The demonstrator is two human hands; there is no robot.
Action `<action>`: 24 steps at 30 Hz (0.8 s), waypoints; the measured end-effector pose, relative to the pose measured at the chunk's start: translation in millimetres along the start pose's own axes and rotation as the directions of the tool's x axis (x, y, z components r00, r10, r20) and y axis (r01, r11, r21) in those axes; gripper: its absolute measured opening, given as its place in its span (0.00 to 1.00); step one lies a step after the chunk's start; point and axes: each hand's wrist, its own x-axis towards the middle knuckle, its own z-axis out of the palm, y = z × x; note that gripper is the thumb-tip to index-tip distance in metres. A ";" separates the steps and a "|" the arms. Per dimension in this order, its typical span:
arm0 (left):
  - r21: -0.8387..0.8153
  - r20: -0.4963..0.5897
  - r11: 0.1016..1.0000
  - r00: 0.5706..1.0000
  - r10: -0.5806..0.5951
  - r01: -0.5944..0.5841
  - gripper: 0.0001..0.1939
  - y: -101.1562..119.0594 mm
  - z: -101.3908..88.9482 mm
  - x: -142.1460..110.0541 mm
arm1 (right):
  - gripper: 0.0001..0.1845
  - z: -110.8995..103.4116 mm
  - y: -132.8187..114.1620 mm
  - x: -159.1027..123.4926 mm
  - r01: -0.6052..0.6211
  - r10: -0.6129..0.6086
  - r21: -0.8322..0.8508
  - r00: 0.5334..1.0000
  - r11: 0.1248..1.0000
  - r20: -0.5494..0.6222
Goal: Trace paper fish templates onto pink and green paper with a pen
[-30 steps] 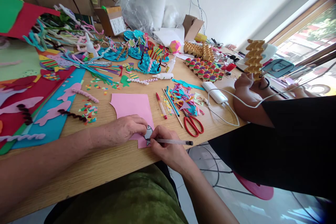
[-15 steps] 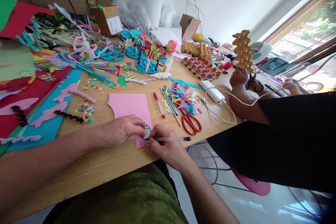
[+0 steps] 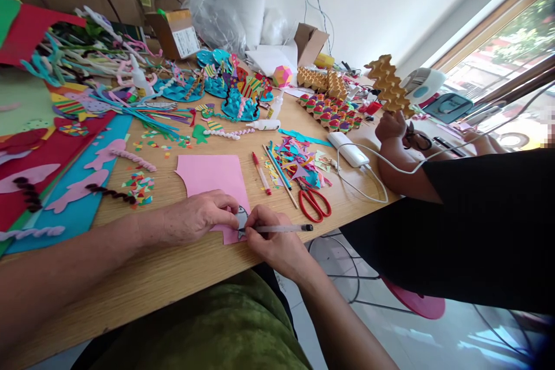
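- Left hand [image 3: 206, 217] presses bent fingertips onto a small grey fish shape [image 3: 242, 217]; whether it also pinches it, I cannot tell. Right hand [image 3: 273, 240] pinches a pen [image 3: 297, 228] beside the fish's near end.
- That fish lies on the pink sheet's [image 3: 212, 176] near right part, by the table's near edge; if the left fingertips ease off, it could slip and the pen stray.
- Right of the sheet, a red pen [image 3: 261, 173] and red-handled scissors [image 3: 315, 205] could be knocked by a wide sweep.
- Farther right, a looped white cable [image 3: 381, 192] might snag a co-worker's arm [image 3: 403, 176].
- Farther off, a glue bottle [image 3: 265, 124] lies sideways, blocking little.
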 end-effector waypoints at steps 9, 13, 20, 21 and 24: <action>-0.009 0.003 1.000 1.000 0.005 -0.005 0.14 2.0 -1.3 0.3 | 0.04 0.6 0.1 -1.3 0.008 -0.008 0.013 1.000 1.000 0.000; 0.017 -0.005 1.000 1.000 0.019 -0.019 0.15 2.9 -0.5 -0.3 | 0.05 1.3 0.0 -2.5 0.010 -0.010 0.025 1.000 1.000 0.000; 0.058 0.004 0.998 1.000 0.005 -0.005 0.13 1.4 1.6 -0.5 | 0.05 2.4 -1.7 -5.0 0.012 -0.012 0.036 1.000 0.999 0.008; 0.054 0.006 0.999 1.000 0.006 -0.007 0.13 1.3 1.9 -0.6 | 0.05 2.3 -2.0 -5.5 0.014 -0.014 0.030 1.000 0.999 0.007; 0.046 -0.003 0.999 1.000 0.017 -0.017 0.13 1.6 2.2 -0.8 | 0.06 2.0 -2.7 -7.9 0.006 -0.006 -0.002 1.000 1.000 0.012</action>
